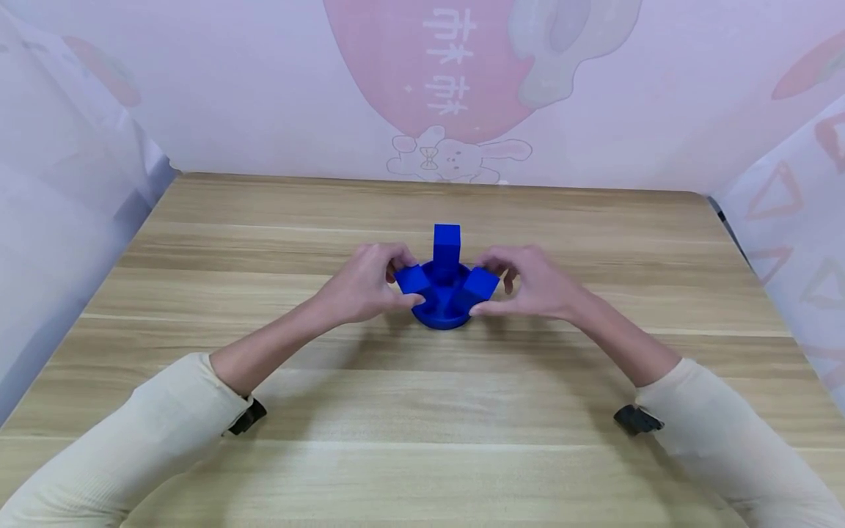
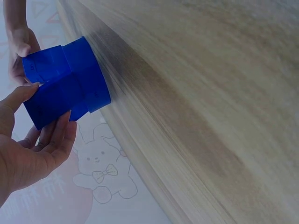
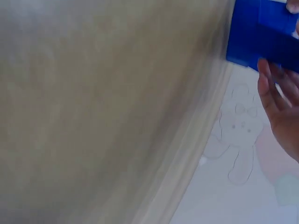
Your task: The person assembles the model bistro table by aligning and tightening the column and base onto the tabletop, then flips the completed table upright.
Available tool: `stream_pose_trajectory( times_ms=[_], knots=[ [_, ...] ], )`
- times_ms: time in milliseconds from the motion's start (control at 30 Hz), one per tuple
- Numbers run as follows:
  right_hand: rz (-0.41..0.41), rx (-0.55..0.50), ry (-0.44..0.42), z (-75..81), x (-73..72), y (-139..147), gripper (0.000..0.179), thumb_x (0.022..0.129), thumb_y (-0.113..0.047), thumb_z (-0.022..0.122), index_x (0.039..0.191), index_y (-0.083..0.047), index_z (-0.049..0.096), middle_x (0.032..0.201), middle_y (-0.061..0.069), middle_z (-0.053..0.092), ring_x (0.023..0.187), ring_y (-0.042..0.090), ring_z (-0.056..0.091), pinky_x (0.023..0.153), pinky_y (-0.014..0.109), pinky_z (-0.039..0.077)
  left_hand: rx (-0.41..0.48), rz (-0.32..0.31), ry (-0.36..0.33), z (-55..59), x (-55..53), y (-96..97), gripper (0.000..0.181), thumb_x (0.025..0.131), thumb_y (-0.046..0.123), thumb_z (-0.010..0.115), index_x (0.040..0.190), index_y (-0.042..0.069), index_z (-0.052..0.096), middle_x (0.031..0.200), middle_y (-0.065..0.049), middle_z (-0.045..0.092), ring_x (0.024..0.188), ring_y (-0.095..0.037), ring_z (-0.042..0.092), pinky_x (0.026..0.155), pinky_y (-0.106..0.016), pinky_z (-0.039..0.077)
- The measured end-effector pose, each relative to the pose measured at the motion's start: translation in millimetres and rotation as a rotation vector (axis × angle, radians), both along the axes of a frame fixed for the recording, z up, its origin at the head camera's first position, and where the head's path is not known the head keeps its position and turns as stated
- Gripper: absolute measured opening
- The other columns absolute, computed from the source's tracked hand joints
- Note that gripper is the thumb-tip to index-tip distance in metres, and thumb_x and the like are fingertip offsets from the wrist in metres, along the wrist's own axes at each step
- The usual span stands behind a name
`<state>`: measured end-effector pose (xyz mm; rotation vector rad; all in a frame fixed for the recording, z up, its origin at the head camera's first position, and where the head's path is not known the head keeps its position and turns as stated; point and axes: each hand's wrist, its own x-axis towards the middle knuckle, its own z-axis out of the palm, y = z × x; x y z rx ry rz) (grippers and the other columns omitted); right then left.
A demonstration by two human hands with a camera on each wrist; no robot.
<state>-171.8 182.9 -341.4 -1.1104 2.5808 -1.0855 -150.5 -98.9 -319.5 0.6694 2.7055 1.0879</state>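
Observation:
A blue round base (image 1: 441, 321) stands on the wooden table, with three blue square posts rising from it. My left hand (image 1: 367, 284) grips the left post (image 1: 412, 280) between thumb and fingers. On the other side, my right hand (image 1: 533, 282) holds the right post (image 1: 481, 284) the same way. The back post (image 1: 447, 243) is upright and untouched. In the left wrist view, the left thumb and fingers lie on opposite sides of the post (image 2: 53, 100). The right wrist view cuts off part of the right hand (image 3: 282, 109) and the blue piece (image 3: 266, 37).
The wood-grain table (image 1: 422, 411) extends around the blue piece. A pale printed cloth (image 1: 264, 95) with a rabbit drawing hangs behind the table's far edge, and more cloth (image 1: 59, 183) hangs at the sides. Dark wrist devices (image 1: 247, 416) show at both sleeve cuffs.

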Motion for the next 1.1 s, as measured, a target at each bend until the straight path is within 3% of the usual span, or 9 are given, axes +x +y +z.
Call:
stream_pose_trajectory(
  times_ms=[133, 233, 367, 600, 1100],
  knots=[
    [-0.099, 0.014, 0.055, 0.4, 9.4, -6.0, 0.032, 0.080, -0.025, 0.090, 0.093, -0.005, 0.068, 0.084, 0.001, 0.074, 0.074, 0.022, 0.071, 0.058, 0.030, 0.056, -0.005, -0.001, 0.010, -0.4, -0.2, -0.6, 0.037, 0.079, 0.013, 0.090, 0.107, -0.004, 0.071, 0.093, -0.011, 0.072, 0.084, -0.029, 0.061, 0.076, -0.035, 0.053],
    [-0.147, 0.019, 0.087, 0.8, 15.1, -8.5, 0.028, 0.081, -0.025, 0.087, 0.086, -0.007, 0.066, 0.080, 0.001, 0.075, 0.072, 0.024, 0.073, 0.059, 0.031, 0.055, 0.000, -0.004, 0.020, -1.2, -0.5, -0.5, 0.038, 0.079, 0.012, 0.090, 0.107, -0.005, 0.071, 0.093, -0.012, 0.072, 0.084, -0.028, 0.062, 0.076, -0.035, 0.054],
    [-0.199, 0.027, 0.115, -0.6, 20.0, -10.9, 0.027, 0.082, -0.025, 0.086, 0.085, -0.007, 0.066, 0.079, 0.003, 0.076, 0.072, 0.024, 0.074, 0.064, 0.031, 0.055, 0.007, -0.007, 0.029, -2.3, -0.4, -0.1, 0.038, 0.079, 0.011, 0.090, 0.107, -0.005, 0.071, 0.093, -0.012, 0.073, 0.084, -0.028, 0.063, 0.076, -0.035, 0.055],
    [-0.252, 0.040, 0.116, -3.0, 24.0, -14.1, 0.029, 0.084, -0.027, 0.086, 0.084, -0.007, 0.065, 0.078, 0.003, 0.074, 0.068, 0.019, 0.070, 0.060, 0.029, 0.050, 0.011, -0.005, 0.043, -2.5, 0.9, 0.4, 0.036, 0.078, 0.011, 0.090, 0.105, -0.005, 0.072, 0.091, -0.011, 0.073, 0.083, -0.028, 0.065, 0.076, -0.035, 0.056],
    [-0.284, 0.051, 0.105, -2.4, 26.6, -15.4, 0.028, 0.085, -0.028, 0.085, 0.085, -0.007, 0.066, 0.076, 0.003, 0.073, 0.066, 0.016, 0.065, 0.057, 0.028, 0.047, 0.017, -0.015, 0.093, -2.5, 2.6, 0.0, 0.034, 0.077, 0.010, 0.090, 0.101, -0.006, 0.072, 0.088, -0.011, 0.073, 0.080, -0.025, 0.064, 0.074, -0.035, 0.056]
  ],
)
